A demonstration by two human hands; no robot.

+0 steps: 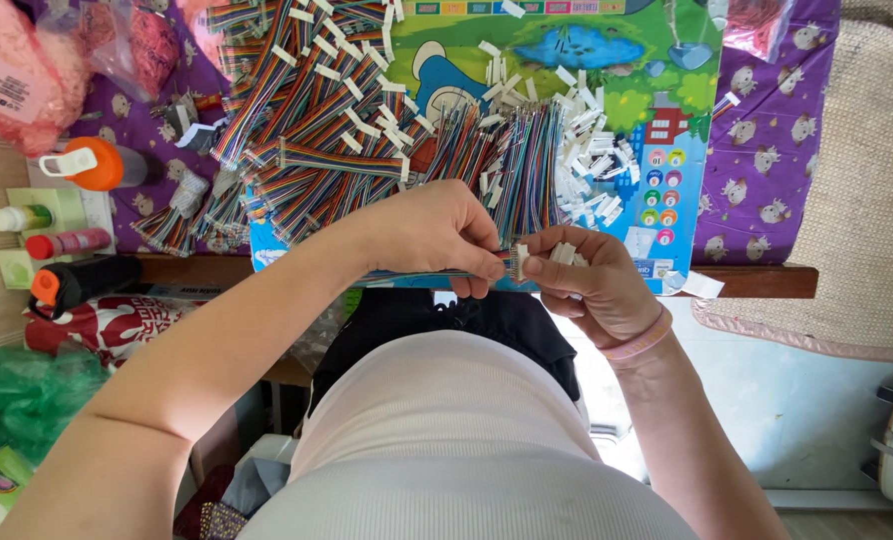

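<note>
My left hand (pixel 437 235) pinches the end of a flat multicoloured ribbon cable (pixel 417 276) at the table's near edge. My right hand (pixel 592 280) holds a small white plastic connector (pixel 520 262) against that cable end, with a few more white connectors (pixel 565 254) tucked in its palm. Both hands meet just above the table's front edge. A pink band circles my right wrist.
Piles of rainbow ribbon cables (pixel 307 110) cover a colourful cartoon mat (pixel 567 60) on a purple cloth. Loose white connectors (pixel 592 150) lie at the right of the cables. Bottles (pixel 87 165) stand at left, a green bag (pixel 22 395) below.
</note>
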